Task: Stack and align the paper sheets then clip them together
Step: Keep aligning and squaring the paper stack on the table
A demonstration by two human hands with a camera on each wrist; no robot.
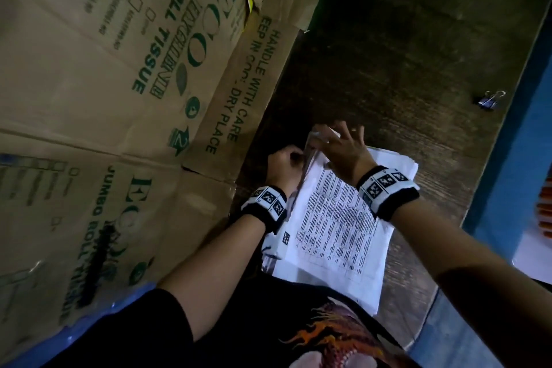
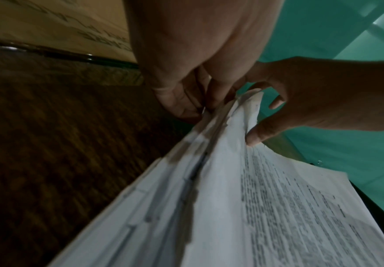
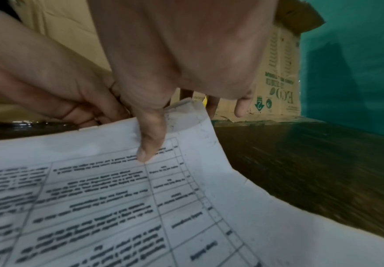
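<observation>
A stack of white printed paper sheets (image 1: pixel 334 218) lies on the dark wooden table (image 1: pixel 388 54), with its far end lifted. My left hand (image 1: pixel 294 158) pinches the stack's left far edge; in the left wrist view its fingers (image 2: pixel 186 101) curl against the uneven sheet edges (image 2: pixel 186 189). My right hand (image 1: pixel 334 140) holds the far corner, with the thumb (image 3: pixel 150 140) pressed on the top sheet (image 3: pixel 118 198) and the other fingers behind the raised corner. A black binder clip (image 1: pixel 490 100) lies alone on the table, far right of both hands.
Large brown cardboard boxes (image 1: pixel 119 69) printed with green text stand against the table's left side, close to my left hand. A blue surface (image 1: pixel 522 158) runs beyond the table's right edge. Another box (image 3: pixel 277 81) stands behind the table.
</observation>
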